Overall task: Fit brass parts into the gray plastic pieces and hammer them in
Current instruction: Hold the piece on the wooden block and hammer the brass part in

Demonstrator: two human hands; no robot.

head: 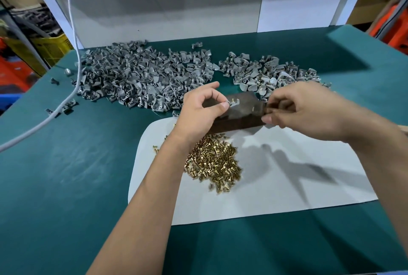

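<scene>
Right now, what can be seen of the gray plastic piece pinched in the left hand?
The gray plastic piece is small, matte gray and looks molded, with a short curved hook-like end pointing right. The left hand pinches its left end between thumb and forefinger, holding it just above the dark brown block. Finer details are too small to tell. The right hand is apart from it.

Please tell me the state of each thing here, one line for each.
left hand: pinches a gray plastic piece over the wooden block
right hand: fingers curled, pinching something small
brass parts: loose heap on white sheet
gray pieces: two piles, behind
</scene>
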